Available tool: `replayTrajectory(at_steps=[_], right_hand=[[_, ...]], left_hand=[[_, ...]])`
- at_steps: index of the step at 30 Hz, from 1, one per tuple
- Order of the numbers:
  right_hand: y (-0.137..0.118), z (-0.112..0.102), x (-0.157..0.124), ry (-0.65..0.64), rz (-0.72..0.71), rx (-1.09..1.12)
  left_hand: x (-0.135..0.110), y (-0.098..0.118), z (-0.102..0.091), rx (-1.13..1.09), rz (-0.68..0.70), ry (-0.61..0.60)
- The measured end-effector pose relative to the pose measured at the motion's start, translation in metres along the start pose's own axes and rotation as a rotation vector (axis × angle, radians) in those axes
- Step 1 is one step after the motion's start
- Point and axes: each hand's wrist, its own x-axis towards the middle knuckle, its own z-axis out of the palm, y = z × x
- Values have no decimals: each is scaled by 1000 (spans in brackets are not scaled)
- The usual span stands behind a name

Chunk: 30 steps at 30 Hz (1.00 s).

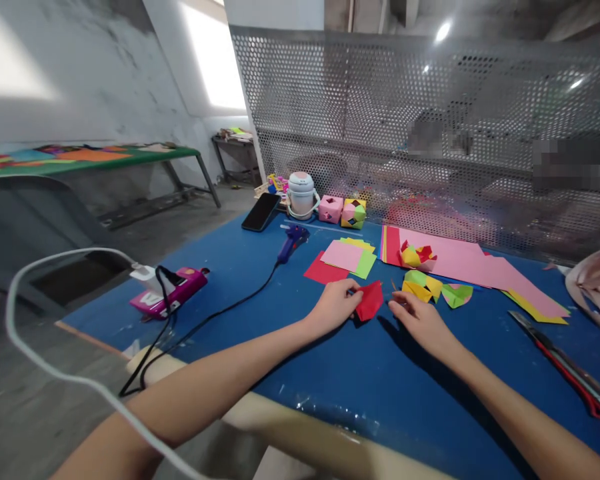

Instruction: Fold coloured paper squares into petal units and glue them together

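A small folded red paper piece [369,300] stands partly raised on the blue table [360,380]. My left hand [336,305] pinches its left edge with the fingertips closed. My right hand [420,320] rests on the table just right of the red piece, fingers curled, with the tips close to it; nothing shows clearly in them. Folded yellow and green paper units [423,283] and a green one [456,294] lie just beyond my right hand.
Pink, red and green sheets [347,257] and a larger pink stack [460,263] lie behind. A blue glue gun [293,240], phone [261,211], white cup [301,195], paper cubes [343,210], a magenta device [170,293], scissors [575,377] and a pink bag [597,287] surround them.
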Motion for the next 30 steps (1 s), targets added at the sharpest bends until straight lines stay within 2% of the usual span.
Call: replayTrajectory(at_steps=[2, 5, 7, 11, 15, 19, 22, 26, 30], right_hand=[[4, 12, 4, 20, 22, 130], [3, 16, 9, -6, 49, 246], [-2, 14, 12, -21, 40, 219], [-18, 13, 13, 27, -41, 94], [-25, 21, 11, 40, -104, 106], [-20, 29, 10, 64, -116, 167], [-15, 31, 11, 103, -99, 155], [-12, 32, 10, 115, -149, 148], [-14, 33, 8, 107, -155, 222]], left_hand=[[-3, 0, 1, -131, -22, 4], [-5, 1, 3, -280, -47, 8], [-7, 3, 3, -356, -82, -18], [-8, 2, 2, -460, -135, -49], [-7, -5, 3, -417, -103, -44], [-7, -10, 4, -323, -77, -50], [-9, -7, 6, -366, -115, -97], [-10, -4, 7, -482, -144, -132], [-10, -6, 8, -472, -133, -151]])
